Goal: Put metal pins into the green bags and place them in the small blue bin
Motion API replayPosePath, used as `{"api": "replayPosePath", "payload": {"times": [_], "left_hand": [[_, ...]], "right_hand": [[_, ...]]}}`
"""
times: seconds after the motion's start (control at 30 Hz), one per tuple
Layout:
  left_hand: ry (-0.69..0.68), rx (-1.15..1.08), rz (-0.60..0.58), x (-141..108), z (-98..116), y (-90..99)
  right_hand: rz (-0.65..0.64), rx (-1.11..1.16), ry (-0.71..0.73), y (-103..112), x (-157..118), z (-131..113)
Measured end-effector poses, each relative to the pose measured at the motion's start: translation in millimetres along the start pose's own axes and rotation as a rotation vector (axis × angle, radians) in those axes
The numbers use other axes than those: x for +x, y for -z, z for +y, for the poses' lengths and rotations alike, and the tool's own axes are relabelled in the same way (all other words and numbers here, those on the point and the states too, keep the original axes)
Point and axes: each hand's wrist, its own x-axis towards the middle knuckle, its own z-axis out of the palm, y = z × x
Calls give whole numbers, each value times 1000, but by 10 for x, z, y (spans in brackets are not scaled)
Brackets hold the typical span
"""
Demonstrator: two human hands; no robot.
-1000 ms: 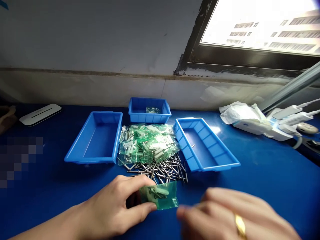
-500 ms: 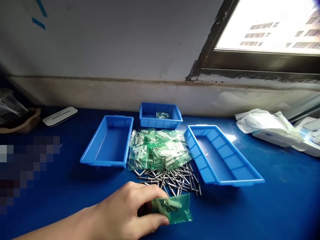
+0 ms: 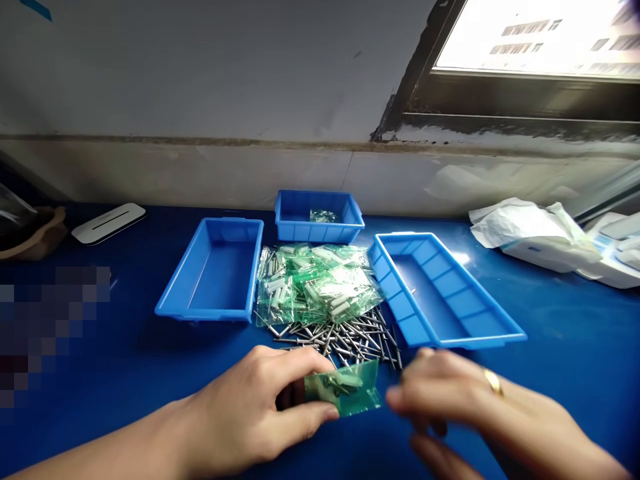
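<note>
My left hand [image 3: 270, 403] grips a small green plastic bag [image 3: 364, 390] between thumb and fingers. Pale plugs and metal bits show through the bag, and my fingers hide its left end. Just right of the bag is my right hand [image 3: 450, 400], wearing a ring and slightly blurred. Its fingers are bent, the thumb stands apart below them, and I see nothing between them. Beyond my hands lies a loose heap of metal rivets [image 3: 350, 343]. Behind it is a pile of filled green bags [image 3: 320, 283] with white plugs inside.
Blue bins surround the pile: a left bin [image 3: 205, 312], a right bin [image 3: 480, 343] with a small piece inside, and a back bin [image 3: 320, 232] holding a bag. A white flat device [image 3: 109, 223] lies far left. White paper [image 3: 520, 223] lies at the right, below the window.
My right hand has come into view from the lower right and is near the bag. My left hand still holds the bag, now turned slightly. The view has tilted down a little.
</note>
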Motion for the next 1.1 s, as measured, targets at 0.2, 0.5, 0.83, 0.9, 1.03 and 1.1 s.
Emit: {"api": "replayPosePath", "payload": {"times": [0.2, 0.5, 0.83, 0.9, 1.03, 1.1], "left_hand": [[-14, -49, 73, -38, -2, -8], [-46, 64, 70, -52, -11, 2], [-159, 201, 85, -63, -92, -35], [-171, 215, 87, -59, -107, -38], [-198, 270, 106, -58, -132, -52], [-211, 290, 128, -64, -137, -63]], "right_hand": [[11, 43, -361, -112, 110, -62], [-186, 197, -390, -130, 169, 35], [-412, 153, -485, -37, 139, 14], [-427, 109, -477, -39, 145, 16], [-435, 17, -431, -20, 161, 29], [-434, 2, -407, -11, 158, 42]]}}
